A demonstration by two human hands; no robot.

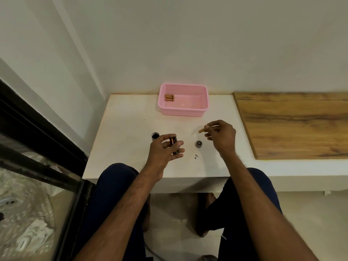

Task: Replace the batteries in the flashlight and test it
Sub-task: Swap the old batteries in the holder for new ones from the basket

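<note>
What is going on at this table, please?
A person is working on a flashlight. The left hand grips a black battery holder, and the right hand pinches one copper-coloured battery. The open flashlight body and its cap stand on the white table; more batteries lie in the pink basket.

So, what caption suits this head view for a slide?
Left hand grips a battery holder, right hand pinches one battery; more lie in the pink basket.
</note>
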